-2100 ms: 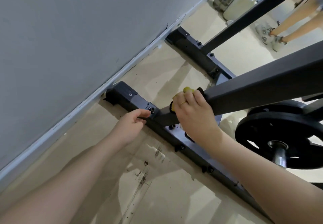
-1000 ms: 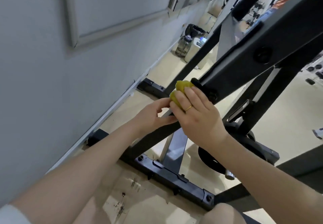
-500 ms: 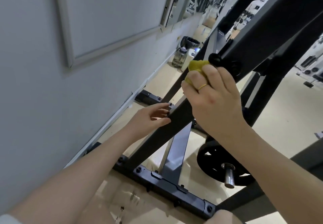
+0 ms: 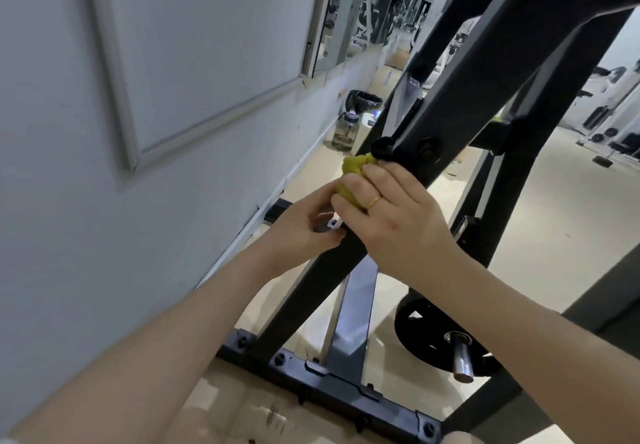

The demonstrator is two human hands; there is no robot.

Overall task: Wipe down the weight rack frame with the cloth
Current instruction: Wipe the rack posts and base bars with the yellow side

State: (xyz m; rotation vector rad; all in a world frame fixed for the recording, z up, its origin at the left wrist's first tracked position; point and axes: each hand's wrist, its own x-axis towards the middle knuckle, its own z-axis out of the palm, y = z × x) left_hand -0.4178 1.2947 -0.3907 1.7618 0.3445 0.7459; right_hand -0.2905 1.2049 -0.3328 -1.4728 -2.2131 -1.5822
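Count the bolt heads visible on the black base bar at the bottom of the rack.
3 clearly show on the base bar: two near its left end beside the slanted post's foot, one at its right end. Others may be hidden.

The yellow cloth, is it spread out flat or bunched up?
Bunched up: the cloth shows as a crumpled wad gripped in the right hand against the rack's slanted bar.

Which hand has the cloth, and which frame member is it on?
The right hand, wearing a ring, grips the yellow cloth against the near diagonal bar. The left hand only steadies that bar lower down.
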